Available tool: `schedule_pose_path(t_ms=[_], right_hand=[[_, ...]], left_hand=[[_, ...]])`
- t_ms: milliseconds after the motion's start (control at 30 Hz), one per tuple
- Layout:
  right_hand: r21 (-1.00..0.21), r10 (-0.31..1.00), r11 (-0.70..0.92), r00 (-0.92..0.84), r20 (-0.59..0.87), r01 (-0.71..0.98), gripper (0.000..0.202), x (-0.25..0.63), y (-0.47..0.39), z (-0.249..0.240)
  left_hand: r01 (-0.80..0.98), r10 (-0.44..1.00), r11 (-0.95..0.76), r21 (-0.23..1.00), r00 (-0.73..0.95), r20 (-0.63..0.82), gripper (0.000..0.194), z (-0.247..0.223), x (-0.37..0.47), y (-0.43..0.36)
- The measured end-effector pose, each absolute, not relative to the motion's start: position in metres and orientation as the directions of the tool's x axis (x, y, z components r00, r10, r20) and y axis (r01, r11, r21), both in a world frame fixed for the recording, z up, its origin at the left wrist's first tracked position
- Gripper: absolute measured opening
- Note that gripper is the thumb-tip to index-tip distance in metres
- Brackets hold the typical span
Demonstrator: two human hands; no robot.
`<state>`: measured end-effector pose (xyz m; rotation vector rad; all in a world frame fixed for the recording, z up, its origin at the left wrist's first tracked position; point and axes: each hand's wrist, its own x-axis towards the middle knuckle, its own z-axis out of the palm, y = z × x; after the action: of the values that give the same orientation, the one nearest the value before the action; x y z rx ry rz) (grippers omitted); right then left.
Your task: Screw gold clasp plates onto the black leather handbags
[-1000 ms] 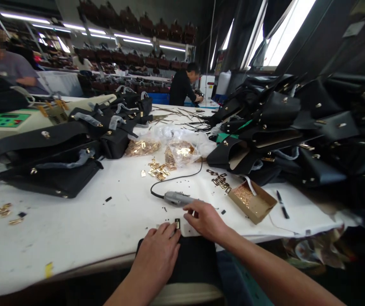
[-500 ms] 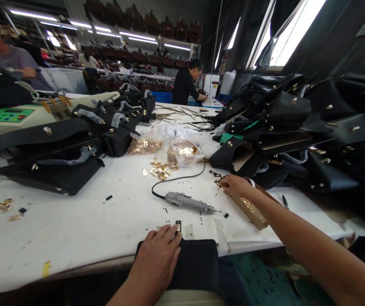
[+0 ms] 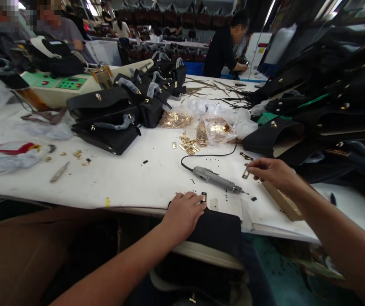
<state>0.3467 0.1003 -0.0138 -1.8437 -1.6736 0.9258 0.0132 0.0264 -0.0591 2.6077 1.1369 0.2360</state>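
My left hand (image 3: 185,216) lies flat on the black flap of a bag (image 3: 222,225), at the table's front edge. Its fingertips are beside a small dark plate with a slot (image 3: 203,197). Off to the right, my right hand (image 3: 273,172) pinches a small gold-coloured rectangular metal plate (image 3: 245,172) just above the table. Dark-looking metal plates (image 3: 245,156) lie just beyond it. Below that hand is a narrow cardboard box (image 3: 286,206), partly covered by my forearm. Between my hands rests a grey electric screwdriver (image 3: 217,179), its bit pointing right.
Clear bags of gold fittings (image 3: 215,129) and a loose pile of them (image 3: 188,144) are behind the screwdriver. Black handbags are stacked left (image 3: 106,123) and right (image 3: 275,131). Tiny dark bits dot the white table (image 3: 131,182). Co-workers stand farther back, one in black (image 3: 220,51).
My right hand has lifted slightly from beside the cardboard box, and a metal plate now shows in its fingers. My left hand stays on the flap. The view has turned left and down.
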Motion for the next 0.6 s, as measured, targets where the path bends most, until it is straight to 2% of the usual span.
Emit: schedule_pose_path(t_ms=[100,200,367,600], right_hand=[[-0.858,0.965,-0.123,-0.14,-0.22,0.5,0.029,0.287,0.076,-0.021],[-0.894,0.945,-0.16,-0.197,-0.261,0.418,0.024,0.238,0.065,-0.043],[-0.841,0.945,-0.142,-0.18,-0.272,0.523,0.015,0.216,0.065,-0.07],[-0.814,0.957,-0.099,-0.169,-0.235,0.572,0.011,0.215,0.065,-0.074]], left_hand=[[0.688,0.736,-0.65,0.323,0.676,0.04,0.025,-0.059,0.013,0.027],[0.691,0.736,-0.652,0.314,0.676,0.039,0.025,-0.057,0.014,0.026],[0.693,0.734,-0.652,0.307,0.679,0.026,0.024,-0.057,0.013,0.023],[0.714,0.751,-0.644,0.274,0.659,0.048,0.024,-0.062,0.013,0.023]])
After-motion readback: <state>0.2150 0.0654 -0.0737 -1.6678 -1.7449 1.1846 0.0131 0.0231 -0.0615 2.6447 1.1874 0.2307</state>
